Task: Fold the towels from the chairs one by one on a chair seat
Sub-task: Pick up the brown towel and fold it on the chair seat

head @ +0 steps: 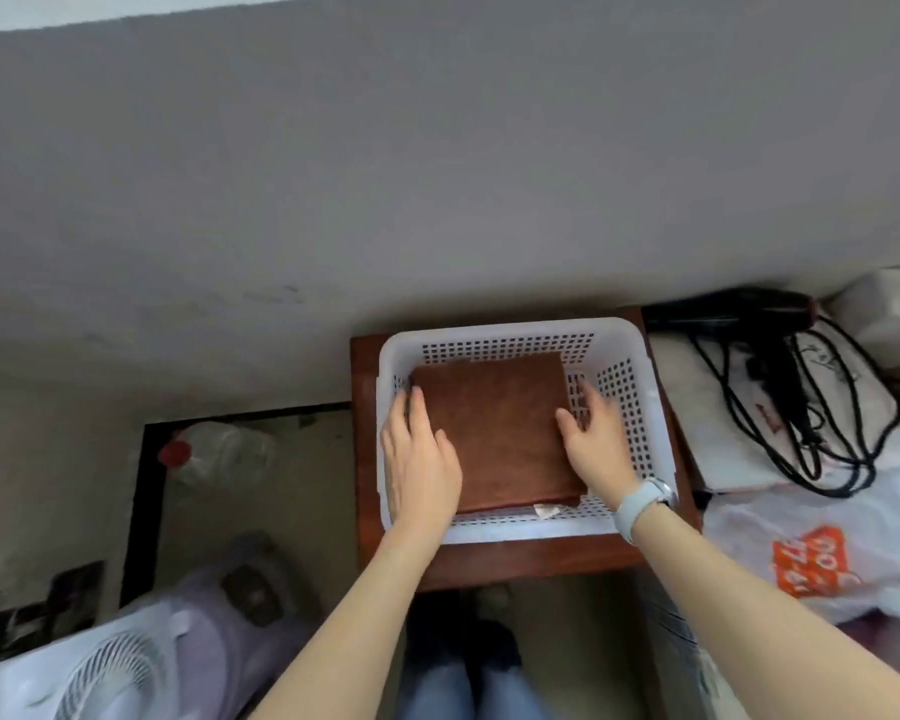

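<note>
Brown folded towel (492,428) is lying in the white basket (640,407); left hand (419,459) and right hand (591,439) are flanking it, fingers loose, grasping nothing. Withdrawing carelessly risks snagging and unfolding it.

A plain grey wall (437,163) fills the upper half of the view, lit evenly and softly, with a paler strip along its top left edge. Beyond the fingertips, a reddish-brown wooden stool or small table (520,563) stands against its base. Left of the fingers, the floor (261,491) is beige tile edged by a black border (146,491). Farther left and nearer the viewer sits a white fan (100,678). Right of the fingers, a cluttered surface holds a black hair dryer (733,309) with a tangled cord (801,423) and white plastic bags (811,553).
</note>
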Available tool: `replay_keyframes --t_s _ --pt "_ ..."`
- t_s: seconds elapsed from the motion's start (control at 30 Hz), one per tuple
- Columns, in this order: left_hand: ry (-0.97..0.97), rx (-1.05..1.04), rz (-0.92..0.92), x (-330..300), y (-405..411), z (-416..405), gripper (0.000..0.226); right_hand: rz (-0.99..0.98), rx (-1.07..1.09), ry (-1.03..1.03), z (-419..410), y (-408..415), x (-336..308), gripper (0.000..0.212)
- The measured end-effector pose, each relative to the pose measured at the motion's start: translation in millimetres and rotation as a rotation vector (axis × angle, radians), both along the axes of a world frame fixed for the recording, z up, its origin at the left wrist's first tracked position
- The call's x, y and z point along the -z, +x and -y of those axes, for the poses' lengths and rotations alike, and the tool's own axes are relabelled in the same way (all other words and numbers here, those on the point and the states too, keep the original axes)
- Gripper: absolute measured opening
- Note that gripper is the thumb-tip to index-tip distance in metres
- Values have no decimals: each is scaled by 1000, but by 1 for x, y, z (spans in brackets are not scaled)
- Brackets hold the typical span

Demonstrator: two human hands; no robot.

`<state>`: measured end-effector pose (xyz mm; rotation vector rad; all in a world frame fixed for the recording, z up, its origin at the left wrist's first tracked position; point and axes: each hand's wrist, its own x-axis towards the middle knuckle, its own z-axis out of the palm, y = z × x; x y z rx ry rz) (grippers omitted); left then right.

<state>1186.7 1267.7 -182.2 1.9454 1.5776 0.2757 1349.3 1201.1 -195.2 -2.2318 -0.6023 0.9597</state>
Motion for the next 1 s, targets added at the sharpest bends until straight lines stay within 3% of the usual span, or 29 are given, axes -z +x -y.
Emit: replay_keyframes --t_s 0.1,0.2,0.5,0.77,0.87,1.0 --pt "184 284 -149 13 6 7 50 543 -329 56 5 -13 3 50" --pt "212 408 -292 33 15 -3 55 783 -666 49 -3 -17 19 55" --pt "216 382 -393 77 11 -22 61 747 -800 -119 -20 -15 63 61" --pt "122 476 -559 44 18 -25 64 584 -820 -168 -22 -14 31 61" --pt "102 464 -449 13 13 -27 57 485 -737 -141 -24 -17 -3 49" --pt "-8 187 -122 -36 -24 -16 44 347 -703 -55 -21 -37 -54 40"
